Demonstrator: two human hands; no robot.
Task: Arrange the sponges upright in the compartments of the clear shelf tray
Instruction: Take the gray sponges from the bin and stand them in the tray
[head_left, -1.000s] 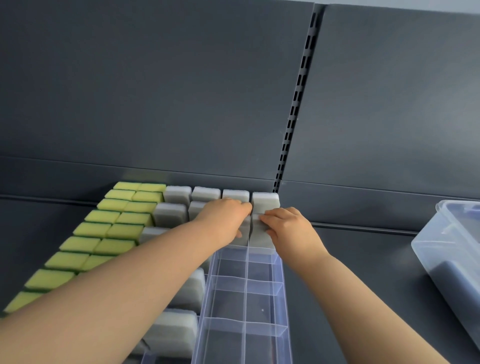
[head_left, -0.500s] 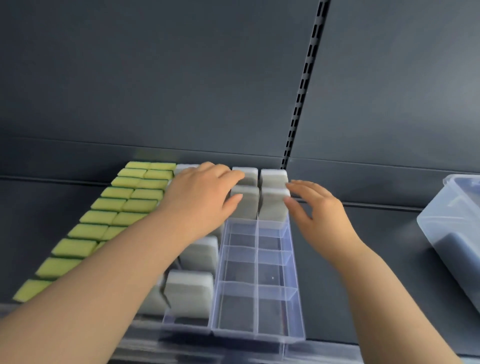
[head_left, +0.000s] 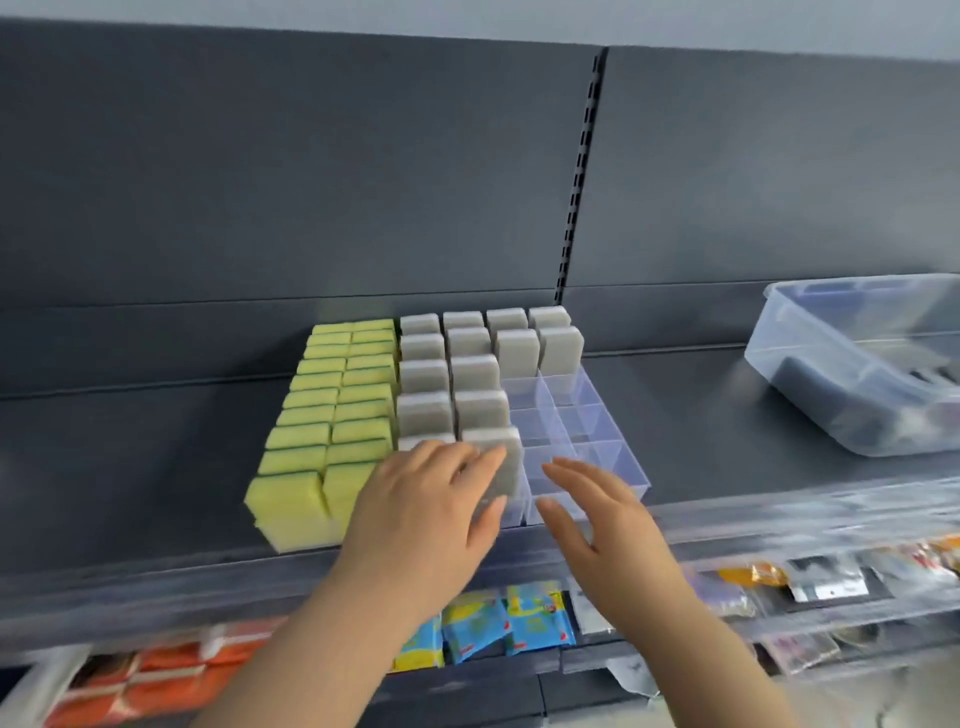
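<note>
As I look down, my left hand (head_left: 431, 514) lies loose-fingered against the front sponge (head_left: 506, 457), my right hand (head_left: 597, 514) spread, holding nothing, over the tray's (head_left: 623, 462) front cells. Behind, grey sponges (head_left: 561, 348) stand upright in its back cells; bin (head_left: 857, 374) far right.

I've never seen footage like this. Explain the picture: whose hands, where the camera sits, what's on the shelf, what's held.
There is no machine here. A person works with bare hands, and the camera sits on their head, looking forward and down. On the shelf stands a clear tray with grey sponges upright in its compartments. The front compartments on its right side are empty. Yellow-green sponges stand in rows to the left, and a clear bin sits far right. The left hand lays its fingers against the frontmost grey sponge, with no firm grip visible. The right hand hovers open and holds nothing.
</note>
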